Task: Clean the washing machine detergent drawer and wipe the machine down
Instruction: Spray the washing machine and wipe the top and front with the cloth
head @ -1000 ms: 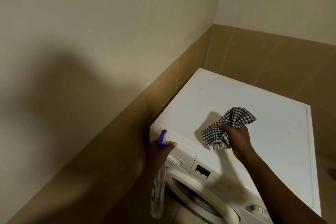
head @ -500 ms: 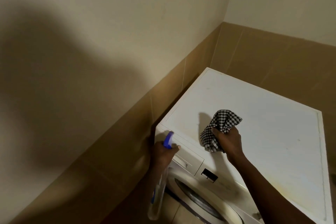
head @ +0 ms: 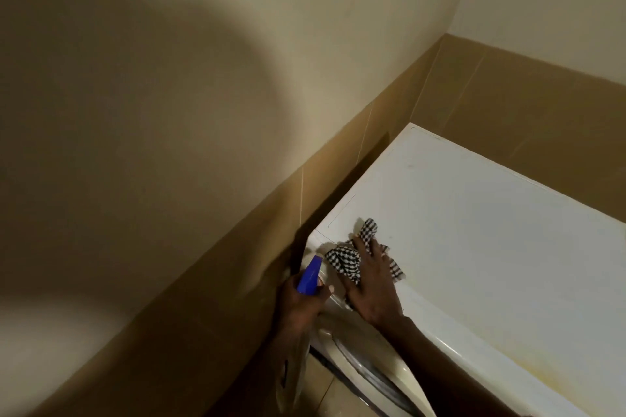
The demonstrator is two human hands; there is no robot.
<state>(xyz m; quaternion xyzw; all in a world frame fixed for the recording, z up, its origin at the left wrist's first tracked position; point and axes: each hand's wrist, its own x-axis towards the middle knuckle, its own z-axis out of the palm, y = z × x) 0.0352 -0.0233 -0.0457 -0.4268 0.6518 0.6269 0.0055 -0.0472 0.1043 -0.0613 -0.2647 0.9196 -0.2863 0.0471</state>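
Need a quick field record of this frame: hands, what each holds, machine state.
left hand: gripping spray bottle by its neck, blue nozzle up, bottle body hanging down beside the machine front
right hand: flat, fingers spread, pressing checked cloth down
cloth position: front left corner of washing machine top, draping over the front edge
machine top: white, yellowish staining near the front right
door: partly in view below the hands
drawer: hidden behind the hands, state cannot be told
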